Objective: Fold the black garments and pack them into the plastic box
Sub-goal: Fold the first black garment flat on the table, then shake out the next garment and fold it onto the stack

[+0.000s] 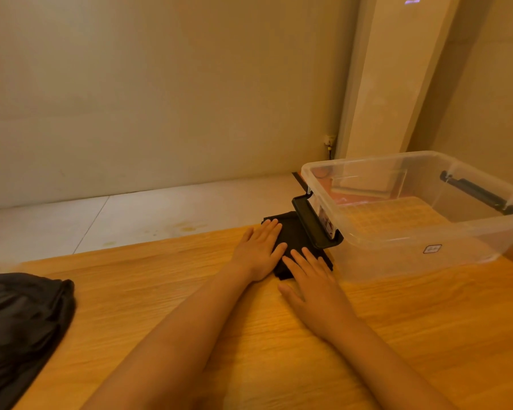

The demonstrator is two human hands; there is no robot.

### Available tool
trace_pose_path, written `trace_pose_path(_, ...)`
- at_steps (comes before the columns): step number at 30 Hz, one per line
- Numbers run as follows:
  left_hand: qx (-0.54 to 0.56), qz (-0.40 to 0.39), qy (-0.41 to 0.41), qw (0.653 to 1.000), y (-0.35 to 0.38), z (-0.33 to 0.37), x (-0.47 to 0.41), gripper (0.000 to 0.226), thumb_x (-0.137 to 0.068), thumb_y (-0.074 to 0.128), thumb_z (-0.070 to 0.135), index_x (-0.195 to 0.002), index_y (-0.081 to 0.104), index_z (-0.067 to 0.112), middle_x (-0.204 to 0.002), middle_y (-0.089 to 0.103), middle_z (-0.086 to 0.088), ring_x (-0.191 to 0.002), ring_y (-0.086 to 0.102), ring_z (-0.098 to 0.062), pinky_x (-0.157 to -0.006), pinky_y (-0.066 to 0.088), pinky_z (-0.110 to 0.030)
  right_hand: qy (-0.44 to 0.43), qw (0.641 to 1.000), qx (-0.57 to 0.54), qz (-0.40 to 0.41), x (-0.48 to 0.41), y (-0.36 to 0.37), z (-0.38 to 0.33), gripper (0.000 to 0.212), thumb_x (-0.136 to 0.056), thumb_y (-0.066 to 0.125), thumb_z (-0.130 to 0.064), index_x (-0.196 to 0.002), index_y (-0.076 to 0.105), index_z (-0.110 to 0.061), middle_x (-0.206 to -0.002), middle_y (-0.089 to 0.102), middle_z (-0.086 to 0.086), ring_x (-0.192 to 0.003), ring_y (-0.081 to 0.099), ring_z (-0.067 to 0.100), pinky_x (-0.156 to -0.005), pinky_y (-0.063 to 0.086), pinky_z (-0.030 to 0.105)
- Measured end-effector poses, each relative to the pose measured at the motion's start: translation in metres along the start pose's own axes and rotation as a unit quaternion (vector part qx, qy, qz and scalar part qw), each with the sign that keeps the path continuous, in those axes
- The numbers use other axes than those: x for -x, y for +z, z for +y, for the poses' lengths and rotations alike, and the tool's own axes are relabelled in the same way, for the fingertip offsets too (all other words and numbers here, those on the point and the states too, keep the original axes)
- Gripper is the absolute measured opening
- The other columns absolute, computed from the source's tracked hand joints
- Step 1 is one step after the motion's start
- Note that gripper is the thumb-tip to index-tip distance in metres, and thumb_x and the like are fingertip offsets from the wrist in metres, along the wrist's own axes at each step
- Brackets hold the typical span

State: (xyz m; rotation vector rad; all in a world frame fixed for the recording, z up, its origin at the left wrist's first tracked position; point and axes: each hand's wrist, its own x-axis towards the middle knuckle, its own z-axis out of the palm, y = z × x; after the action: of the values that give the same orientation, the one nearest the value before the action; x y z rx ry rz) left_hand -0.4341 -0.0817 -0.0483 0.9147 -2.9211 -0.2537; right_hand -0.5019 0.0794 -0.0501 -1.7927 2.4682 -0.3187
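A table (160,291) of pale, straight-grained wood filled the lower half of the view. At about 1 o'clock from the person lay a folded black garment (295,235), a small flat rectangle of matte, soft-looking cloth, resting on the table near its far edge.

The left hand (259,253) lay palm down on the garment's 9 o'clock side, its fingers (271,229) straight and close together, flat on the cloth and reaching to the far corner. The right hand (314,288) lay palm down at the garment's 6 o'clock end; its straight, slightly spread fingers (305,261) rested on the near edge of the cloth, while the heel of the hand sat on bare wood. Neither hand curled round anything; both were relaxed and flat.

Just at 3 o'clock of the garment stood a plastic box (397,247), clear, smooth-walled and rectangular with rounded corners, open at the top. The wood grain showed through its base. A black hard-plastic latch (314,224) hung outward from its near short side and overlapped the garment's right edge. A second black latch (477,192) sat on the opposite side at 2 o'clock. A small white label (432,249) was stuck on the long wall.

At 9 o'clock, a loose, rumpled heap of dark clothes (21,321) lay at the table's left edge, well apart from the hands.
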Motion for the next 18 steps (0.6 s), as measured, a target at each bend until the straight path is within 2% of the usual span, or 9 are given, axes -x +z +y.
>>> trace_pose_path(5, 0.006, -0.009, -0.074, 0.997, -0.009, -0.014, 0.026, 0.066, -0.099, 0.009, 0.057, -0.153, -0.006, 0.024, -0.161, -0.008, 0.002, -0.147, -0.011, -0.014, -0.119, -0.009, -0.038, -0.008, 1.0, 0.008, -0.01, 0.014, -0.006, 0.001, 0.102, -0.06, -0.027, -0.073, -0.151, -0.003, -0.034, -0.16, -0.009, -0.009, -0.144, -0.019, 0.012, -0.112, -0.014, 0.033)
trace_pose_path(8, 0.008, 0.009, -0.08, 0.997, -0.025, -0.031, 0.06, 0.065, -0.1, 0.01, 0.054, -0.153, -0.007, 0.022, -0.161, -0.01, 0.003, -0.147, -0.014, -0.013, -0.119, -0.01, -0.038, -0.018, 1.0, 0.016, -0.006, 0.025, -0.004, -0.008, 0.115, -0.051, -0.038, -0.077, -0.151, -0.003, -0.034, -0.16, -0.009, -0.01, -0.144, -0.019, 0.011, -0.115, -0.012, 0.036)
trace_pose_path(10, -0.01, 0.029, -0.083, 0.996, -0.041, -0.047, 0.088, 0.064, -0.101, 0.012, 0.052, -0.153, -0.006, 0.022, -0.161, -0.011, 0.003, -0.146, -0.016, -0.012, -0.118, -0.013, -0.038, -0.03, 0.999, 0.029, -0.004, 0.027, -0.006, -0.02, 0.113, -0.054, -0.037, -0.078, -0.152, -0.004, -0.033, -0.16, -0.009, -0.009, -0.145, -0.018, 0.013, -0.116, -0.012, 0.037)
trace_pose_path(12, -0.039, 0.054, -0.098, 0.993, -0.056, -0.063, 0.121, 0.063, -0.101, 0.013, 0.052, -0.154, -0.005, 0.021, -0.161, -0.011, 0.004, -0.145, -0.018, -0.012, -0.117, -0.014, -0.037, -0.032, 0.999, 0.037, 0.012, 0.018, -0.01, -0.032, 0.086, -0.079, -0.013, -0.075, -0.152, -0.001, -0.032, -0.16, -0.009, -0.007, -0.145, -0.019, 0.015, -0.117, -0.01, 0.041)
trace_pose_path(14, -0.065, 0.067, -0.118, 0.989, -0.068, -0.082, 0.155, 0.067, -0.098, 0.008, 0.057, -0.154, -0.003, 0.021, -0.161, -0.011, 0.004, -0.144, -0.021, -0.011, -0.117, -0.015, -0.037, -0.027, 0.998, 0.063, -0.003, 0.006, -0.013, -0.039, 0.063, -0.098, 0.014, -0.058, -0.153, 0.004, -0.03, -0.161, -0.011, -0.005, -0.146, -0.02, 0.019, -0.117, -0.008, 0.046)
trace_pose_path(17, -0.102, 0.085, -0.151, 0.98, -0.081, -0.111, 0.201, 0.096, -0.076, -0.017, 0.075, -0.154, -0.002, 0.021, -0.16, -0.012, 0.004, -0.138, -0.026, -0.009, -0.113, -0.018, -0.036, -0.003, 0.996, 0.074, -0.044, -0.006, -0.012, -0.035, 0.056, -0.101, 0.019, -0.051, -0.152, 0.018, -0.029, -0.162, -0.007, -0.004, -0.148, -0.012, 0.02, -0.118, -0.005, 0.049)
trace_pose_path(18, -0.112, 0.087, -0.165, 0.976, -0.083, -0.12, 0.214, 0.101, -0.07, -0.02, 0.075, -0.154, -0.002, 0.02, -0.16, -0.012, 0.004, -0.136, -0.027, -0.008, -0.113, -0.019, -0.036, 0.001, 0.996, 0.074, -0.052, -0.006, -0.01, -0.03, 0.055, -0.102, 0.018, -0.05, -0.152, 0.019, -0.029, -0.162, -0.004, -0.004, -0.148, -0.008, 0.019, -0.119, -0.003, 0.049)
